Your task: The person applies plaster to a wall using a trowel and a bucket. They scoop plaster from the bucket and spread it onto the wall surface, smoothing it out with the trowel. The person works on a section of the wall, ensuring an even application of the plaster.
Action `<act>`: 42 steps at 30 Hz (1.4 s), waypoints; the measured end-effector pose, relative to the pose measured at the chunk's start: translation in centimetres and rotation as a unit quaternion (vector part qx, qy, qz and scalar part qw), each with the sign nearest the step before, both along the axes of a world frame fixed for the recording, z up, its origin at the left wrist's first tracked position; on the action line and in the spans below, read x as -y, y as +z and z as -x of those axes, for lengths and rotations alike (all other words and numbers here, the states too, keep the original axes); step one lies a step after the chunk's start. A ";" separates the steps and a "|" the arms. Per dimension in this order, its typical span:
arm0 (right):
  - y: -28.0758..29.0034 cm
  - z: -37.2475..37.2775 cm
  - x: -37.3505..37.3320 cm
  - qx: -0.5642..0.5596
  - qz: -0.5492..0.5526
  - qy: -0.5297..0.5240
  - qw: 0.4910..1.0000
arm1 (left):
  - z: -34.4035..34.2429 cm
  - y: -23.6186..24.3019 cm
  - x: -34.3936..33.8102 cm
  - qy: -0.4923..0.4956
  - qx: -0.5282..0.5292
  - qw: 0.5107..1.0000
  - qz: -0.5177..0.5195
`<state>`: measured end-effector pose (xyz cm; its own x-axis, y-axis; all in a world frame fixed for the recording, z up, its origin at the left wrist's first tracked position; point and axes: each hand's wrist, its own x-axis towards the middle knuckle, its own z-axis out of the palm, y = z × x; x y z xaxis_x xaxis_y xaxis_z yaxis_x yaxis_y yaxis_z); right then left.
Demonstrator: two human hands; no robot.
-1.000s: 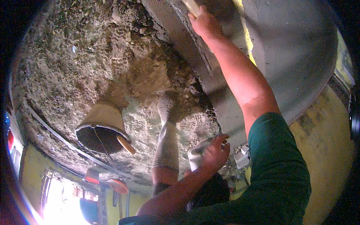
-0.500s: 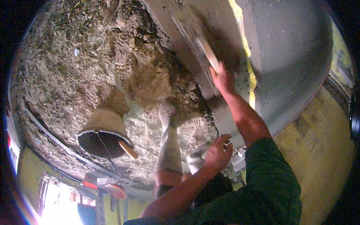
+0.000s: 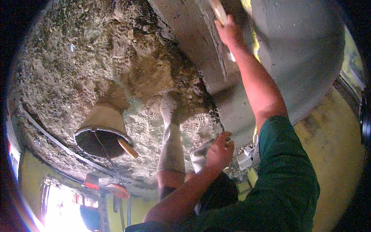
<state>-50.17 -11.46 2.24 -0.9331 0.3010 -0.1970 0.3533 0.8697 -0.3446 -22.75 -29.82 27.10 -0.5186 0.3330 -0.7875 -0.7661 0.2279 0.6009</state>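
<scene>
In my right hand [image 3: 231,34], at the upper right, is the pale wooden handle of a long flat plastering float [image 3: 218,12]. Its blade lies against or just over the smooth grey cement surface [image 3: 181,24]; the upper end is cut off by the frame's top. Lower down, my left hand [image 3: 219,154] holds nothing that I can see, its fingers loosely bent and apart. It hangs in front of my legs, over one of my pale, dusty boots [image 3: 198,157]. My other boot [image 3: 171,139] stands on rough ground.
A dusty bucket [image 3: 104,120] with a wooden handle [image 3: 128,148] sticking out stands at left on rough, crumbly ground [image 3: 85,58]. Small pale blocks [image 3: 244,159] lie near my right arm. A yellow strip [image 3: 256,45] splits the grey surfaces. Red-and-grey tools [image 3: 117,190] are at lower left.
My right hand has pushed the float up and away, so its top end has left the frame. My left hand has shifted slightly up and left, still empty.
</scene>
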 end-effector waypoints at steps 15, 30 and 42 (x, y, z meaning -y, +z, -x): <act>4.3 -6.4 3.2 -0.028 0.038 -0.001 0.999 | -0.1 1.2 -1.0 -0.091 0.013 0.995 -0.030; 0.7 -6.6 -3.1 -0.075 0.027 -0.112 0.991 | -3.2 1.6 -3.5 -0.213 0.072 0.974 0.002; 4.5 -23.9 -7.3 0.136 0.065 -0.195 0.969 | -13.3 -0.5 -4.1 -0.275 -0.024 0.959 0.065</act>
<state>-26.23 -4.12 6.73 -0.6614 0.5758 -0.4807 0.7396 0.6071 -0.2905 -9.45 -25.70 26.57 -0.3288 0.4668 -0.8210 -0.4811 0.6652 0.5709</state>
